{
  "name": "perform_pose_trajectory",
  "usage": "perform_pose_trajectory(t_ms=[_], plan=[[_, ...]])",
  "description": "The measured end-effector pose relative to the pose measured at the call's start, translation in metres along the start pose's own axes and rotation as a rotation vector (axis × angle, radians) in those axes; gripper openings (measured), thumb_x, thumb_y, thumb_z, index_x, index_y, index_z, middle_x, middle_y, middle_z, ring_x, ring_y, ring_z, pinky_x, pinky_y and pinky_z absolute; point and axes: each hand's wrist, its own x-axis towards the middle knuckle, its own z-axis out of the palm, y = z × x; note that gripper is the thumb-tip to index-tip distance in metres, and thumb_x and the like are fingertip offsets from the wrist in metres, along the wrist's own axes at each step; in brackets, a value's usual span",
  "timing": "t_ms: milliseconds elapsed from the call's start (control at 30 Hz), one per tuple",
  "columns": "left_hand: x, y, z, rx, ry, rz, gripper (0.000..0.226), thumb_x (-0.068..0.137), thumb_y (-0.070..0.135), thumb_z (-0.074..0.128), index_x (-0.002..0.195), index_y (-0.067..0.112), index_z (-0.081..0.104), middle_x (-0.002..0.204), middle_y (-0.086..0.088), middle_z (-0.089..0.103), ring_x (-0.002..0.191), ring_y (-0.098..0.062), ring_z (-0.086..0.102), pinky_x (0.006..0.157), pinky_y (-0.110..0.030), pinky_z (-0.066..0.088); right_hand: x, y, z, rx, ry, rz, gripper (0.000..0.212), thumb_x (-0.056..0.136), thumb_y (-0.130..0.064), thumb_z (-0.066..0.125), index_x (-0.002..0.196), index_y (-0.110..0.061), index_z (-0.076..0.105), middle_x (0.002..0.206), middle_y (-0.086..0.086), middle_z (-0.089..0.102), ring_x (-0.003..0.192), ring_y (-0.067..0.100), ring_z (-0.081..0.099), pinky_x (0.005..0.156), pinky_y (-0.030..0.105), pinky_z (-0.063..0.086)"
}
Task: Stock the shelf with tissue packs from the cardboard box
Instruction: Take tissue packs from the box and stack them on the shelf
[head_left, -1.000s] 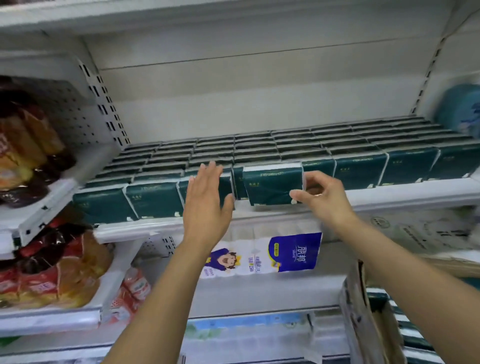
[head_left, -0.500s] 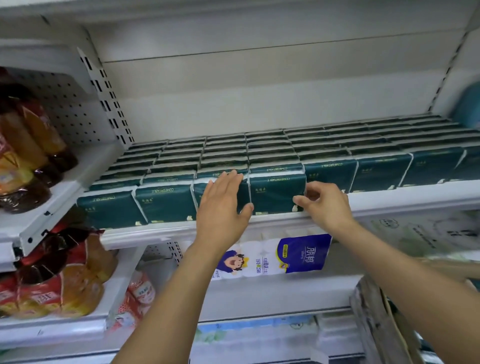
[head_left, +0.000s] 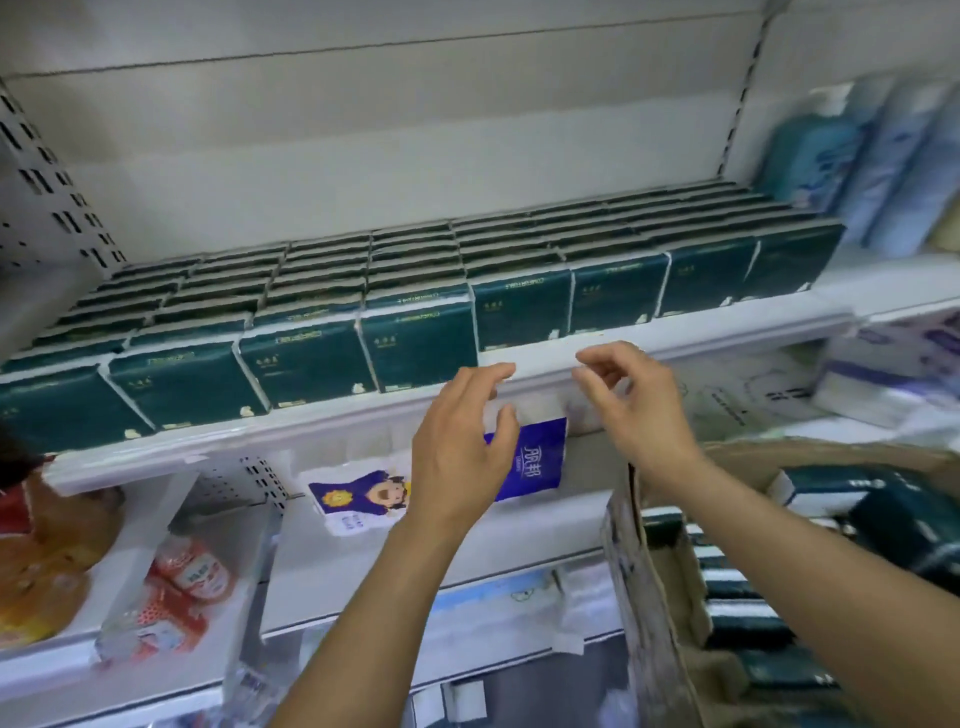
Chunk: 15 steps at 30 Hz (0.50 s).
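both hands empty here: left hand (head_left: 462, 441) and right hand (head_left: 634, 410) hover just in front of the shelf (head_left: 675, 345) lip, fingers loose and apart, gripping nothing. tissue packs (head_left: 421, 345) fill the shelf in rows, but the front row stops mid-shelf. more spare packs (head_left: 831, 499) wait in the cardboard box (head_left: 654, 597). well along, i'd say, not finished.

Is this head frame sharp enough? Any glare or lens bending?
Head view: blur softens the blue rolls and cardboard box at right; front tissue packs, left hand and right hand read clearly. Head view: the wide lens bows the shelf edge; light is flat, no glare.
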Motion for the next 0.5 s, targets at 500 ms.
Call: perform_pose_trajectory(t_ms=[500], plan=[[-0.107, 0.085, 0.183, -0.1, -0.617, -0.637, 0.065, 0.091, 0.03, 0.059, 0.145, 0.016, 0.027, 0.145, -0.007, 0.042, 0.129, -0.029, 0.046, 0.099, -0.033, 0.04, -0.107, 0.16, -0.149, -0.179, -0.289, 0.318, 0.006, 0.087, -0.022, 0.068, 0.093, -0.024, 0.067, 0.082, -0.006, 0.067, 0.076, 0.01, 0.061, 0.072, 0.027, 0.05]])
